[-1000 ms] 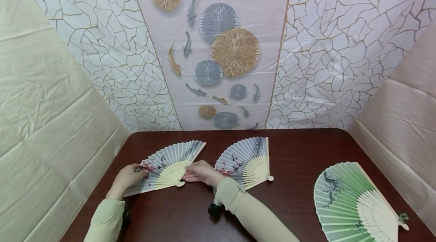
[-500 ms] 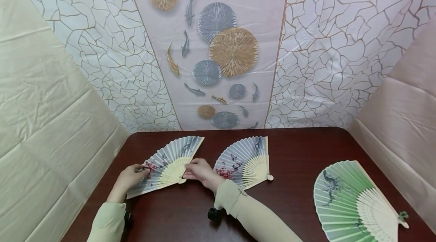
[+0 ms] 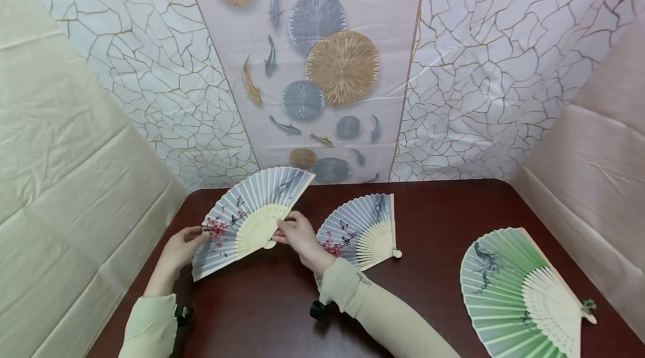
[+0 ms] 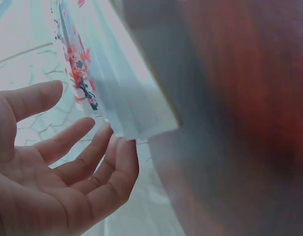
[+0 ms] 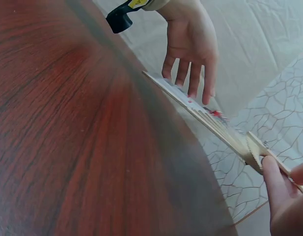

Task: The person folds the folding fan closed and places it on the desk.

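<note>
An unfolded grey-blue folding fan (image 3: 252,195) with red blossoms and pale ribs is raised off the table at the left. My right hand (image 3: 306,240) pinches its outer rib near the pivot, thumb on one side and fingers on the other, as the right wrist view also shows at the fan's edge (image 5: 203,117). Beside the fan's left end is my left hand (image 3: 178,252), its thumb apart from the leaf. In the left wrist view, that hand's loosely bent fingertips (image 4: 125,150) touch or nearly touch the leaf's lower corner.
A matching open fan (image 3: 370,235) lies on the dark red table (image 3: 428,291), partly behind my right wrist. An open green fan (image 3: 504,279) lies at the right. Patterned cloth (image 3: 347,134) hangs behind the table's far edge.
The left fan has risen from the table and tipped up, in my right hand's pinch. My left thumb and fingers have come away from the leaf's blossoms toward its left edge.
</note>
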Tool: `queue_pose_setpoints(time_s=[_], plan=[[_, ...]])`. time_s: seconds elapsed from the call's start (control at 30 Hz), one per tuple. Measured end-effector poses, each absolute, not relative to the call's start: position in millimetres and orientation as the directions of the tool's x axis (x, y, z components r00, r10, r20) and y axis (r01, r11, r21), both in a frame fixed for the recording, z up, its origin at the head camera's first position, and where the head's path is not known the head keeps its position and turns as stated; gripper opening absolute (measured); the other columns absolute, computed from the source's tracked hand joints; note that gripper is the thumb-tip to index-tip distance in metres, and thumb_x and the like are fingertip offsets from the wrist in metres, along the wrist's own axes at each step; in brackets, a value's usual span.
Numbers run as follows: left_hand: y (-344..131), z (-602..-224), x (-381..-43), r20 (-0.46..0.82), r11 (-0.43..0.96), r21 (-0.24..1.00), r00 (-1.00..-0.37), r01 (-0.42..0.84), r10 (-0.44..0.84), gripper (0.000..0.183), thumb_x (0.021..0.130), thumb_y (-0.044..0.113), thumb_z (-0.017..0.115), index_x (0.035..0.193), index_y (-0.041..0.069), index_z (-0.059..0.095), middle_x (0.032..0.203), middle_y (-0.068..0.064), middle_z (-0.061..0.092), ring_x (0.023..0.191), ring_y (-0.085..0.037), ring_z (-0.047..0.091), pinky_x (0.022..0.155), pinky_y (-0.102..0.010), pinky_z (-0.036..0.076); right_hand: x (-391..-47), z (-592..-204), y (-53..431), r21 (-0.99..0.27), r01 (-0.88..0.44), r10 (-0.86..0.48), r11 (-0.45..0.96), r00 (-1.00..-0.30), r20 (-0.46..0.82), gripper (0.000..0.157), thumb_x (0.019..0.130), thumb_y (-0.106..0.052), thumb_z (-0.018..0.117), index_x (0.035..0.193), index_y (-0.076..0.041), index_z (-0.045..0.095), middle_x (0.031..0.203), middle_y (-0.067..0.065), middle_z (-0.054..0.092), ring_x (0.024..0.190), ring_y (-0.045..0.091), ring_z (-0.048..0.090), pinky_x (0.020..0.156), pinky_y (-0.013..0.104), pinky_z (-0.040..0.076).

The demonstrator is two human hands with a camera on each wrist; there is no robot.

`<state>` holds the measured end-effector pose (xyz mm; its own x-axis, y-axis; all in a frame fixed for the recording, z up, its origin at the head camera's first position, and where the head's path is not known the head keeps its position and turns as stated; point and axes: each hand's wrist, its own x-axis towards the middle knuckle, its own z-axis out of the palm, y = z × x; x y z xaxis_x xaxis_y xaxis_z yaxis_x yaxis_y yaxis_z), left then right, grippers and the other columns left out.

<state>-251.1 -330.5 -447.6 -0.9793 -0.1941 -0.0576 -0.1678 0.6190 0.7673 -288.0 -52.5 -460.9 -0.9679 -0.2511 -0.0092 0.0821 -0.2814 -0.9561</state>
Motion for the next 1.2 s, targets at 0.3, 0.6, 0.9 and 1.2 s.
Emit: queue_pose_setpoints(time_s=[0.3, 0.6, 0.9, 1.2], plan=[[-328.2, -416.9, -241.8, -0.018, 0.452, 0.887, -0.983, -0.099, -0.18, 0.065, 0.094, 0.042, 0.05, 0.142, 0.001, 0.032, 0.136, -0.025, 0.038, 0.116, -0.035, 0.043, 0.088, -0.049, 0.046, -291.5, -435.7, -42.1, -0.927, -0.038, -0.204, -0.372, -0.971, 0.122, 0.021, 0.095, -0.003, 0.051, 0.108, 0.01, 0.042, 0.095, 0.031, 0.06, 0.074, 0.021, 0.062, 0.077, 0.037, 0.054], [-310.9, -390.8, -242.5, 0.172, 0.4, 0.913, -0.963, 0.077, -0.208, 0.062, 0.091, 0.044, 0.056, 0.138, 0.007, 0.041, 0.124, -0.014, 0.048, 0.099, -0.019, 0.053, 0.075, -0.03, 0.052, -285.6, -403.4, -15.7, -0.911, -0.129, -0.15, -0.392, -0.968, 0.202, 0.02, 0.095, -0.005, 0.053, 0.105, 0.007, 0.042, 0.089, 0.023, 0.062, 0.078, 0.024, 0.063, 0.079, 0.037, 0.053], [-290.1, -361.3, -238.8, 0.252, 0.256, 0.946, -0.947, 0.198, -0.198, 0.058, 0.091, 0.035, 0.059, 0.138, 0.006, 0.042, 0.132, -0.015, 0.045, 0.105, -0.018, 0.049, 0.074, -0.027, 0.051, -286.3, -369.9, 9.8, -0.893, -0.192, -0.105, -0.406, -0.961, 0.254, 0.022, 0.095, -0.008, 0.054, 0.109, 0.002, 0.039, 0.092, 0.02, 0.064, 0.078, 0.02, 0.065, 0.08, 0.036, 0.053], [-268.7, -331.3, -233.7, 0.305, -0.023, 0.947, -0.919, 0.32, -0.25, 0.049, 0.087, 0.018, 0.066, 0.13, 0.001, 0.049, 0.12, -0.01, 0.051, 0.099, -0.016, 0.051, 0.074, -0.025, 0.049, -282.7, -347.4, 28.9, -0.872, -0.268, -0.06, -0.41, -0.946, 0.319, 0.021, 0.095, -0.01, 0.053, 0.109, 0.0, 0.04, 0.091, 0.016, 0.064, 0.079, 0.02, 0.065, 0.082, 0.037, 0.052]])
